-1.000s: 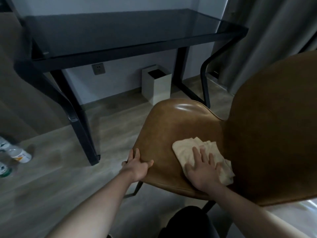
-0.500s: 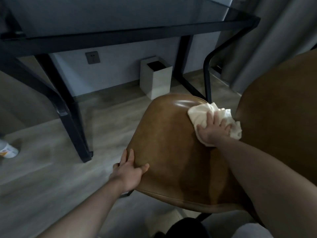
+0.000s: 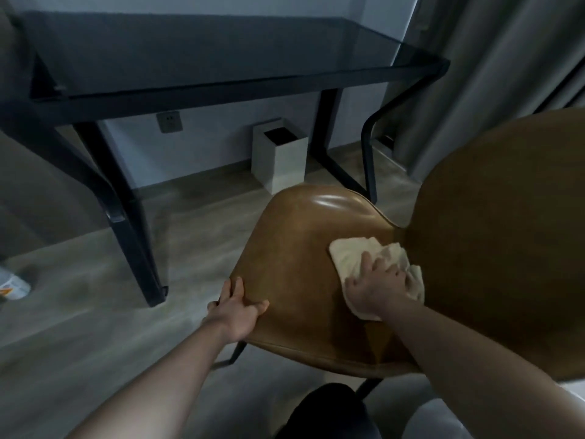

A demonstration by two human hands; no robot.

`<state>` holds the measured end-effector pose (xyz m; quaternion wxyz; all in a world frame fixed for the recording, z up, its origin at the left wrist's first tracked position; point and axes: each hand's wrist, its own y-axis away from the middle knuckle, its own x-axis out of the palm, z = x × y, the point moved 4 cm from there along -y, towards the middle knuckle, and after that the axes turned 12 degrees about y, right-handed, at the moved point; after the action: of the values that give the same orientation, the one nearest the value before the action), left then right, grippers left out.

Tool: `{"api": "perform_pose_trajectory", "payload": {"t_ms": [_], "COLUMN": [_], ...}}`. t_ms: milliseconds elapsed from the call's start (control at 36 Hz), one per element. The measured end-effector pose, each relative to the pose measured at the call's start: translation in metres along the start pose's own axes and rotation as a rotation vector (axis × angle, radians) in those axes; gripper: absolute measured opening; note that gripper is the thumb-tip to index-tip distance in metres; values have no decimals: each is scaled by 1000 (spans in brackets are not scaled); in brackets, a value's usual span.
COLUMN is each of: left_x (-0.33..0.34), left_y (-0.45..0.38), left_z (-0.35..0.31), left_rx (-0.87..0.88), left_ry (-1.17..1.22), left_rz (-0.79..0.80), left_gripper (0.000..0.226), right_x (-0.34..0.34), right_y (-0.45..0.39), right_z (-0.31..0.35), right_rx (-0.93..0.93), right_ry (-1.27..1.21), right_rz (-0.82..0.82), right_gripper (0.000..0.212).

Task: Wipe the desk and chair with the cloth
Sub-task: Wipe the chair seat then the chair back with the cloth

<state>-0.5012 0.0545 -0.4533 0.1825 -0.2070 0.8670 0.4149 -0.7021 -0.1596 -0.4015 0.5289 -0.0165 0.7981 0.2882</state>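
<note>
One brown leather chair with a smooth curved seat (image 3: 297, 264) stands on the grey wood-look floor (image 3: 79, 312), its tall rounded backrest filling the right side of the view. One crumpled cream cloth (image 3: 354, 253) lies on the seat, close to where the seat meets the backrest. The right hand (image 3: 375, 285) lies on top of the cloth with its fingers spread and nearly straight, pressing it flat against the leather. The left hand (image 3: 235, 308) rests on the seat's left edge, thumb lying on the top surface and fingers laid along the rim. Beyond the chair stands one desk with a dark smoked-glass top and black metal legs (image 3: 205, 55). Under it, against the wall, sits one white square bin (image 3: 280, 161), and one grey wall socket (image 3: 169, 122) shows above the floor line. One white can with an orange label (image 3: 14, 285) lies at the far left edge. Grey curtains (image 3: 490, 74) hang at the right.
</note>
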Motion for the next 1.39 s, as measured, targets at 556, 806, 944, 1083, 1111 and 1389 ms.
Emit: {"api": "perform_pose_trajectory", "payload": {"t_ms": [556,806,944,1083,1111,1389], "left_x": [0,2,3,2,1,-2], "left_y": [0,-15,-18,-14,-12,8], "left_z": [3,10,11,9,8,-4], "left_rx": [11,34,34,37,33,-4], "left_ry": [18,10,9,23,24,31], "left_rz": [-8,-40,-49,-41,-38,5], "left_gripper": [94,93,93,92,92,90], "right_x": [24,-41,-50,-40,-34,18], "right_y": [29,-77,-97,-72,-63,47], "right_z": [52,91,118,116,115,87], "right_rx": [-214,-179,-185,-430,-476,-569], "right_ry": [-246,-291,-247,-130,-122,-171], "right_rz": [33,-17,-85,-133,-135,-85], "right_gripper": [74,78,74,67,66,63]}}
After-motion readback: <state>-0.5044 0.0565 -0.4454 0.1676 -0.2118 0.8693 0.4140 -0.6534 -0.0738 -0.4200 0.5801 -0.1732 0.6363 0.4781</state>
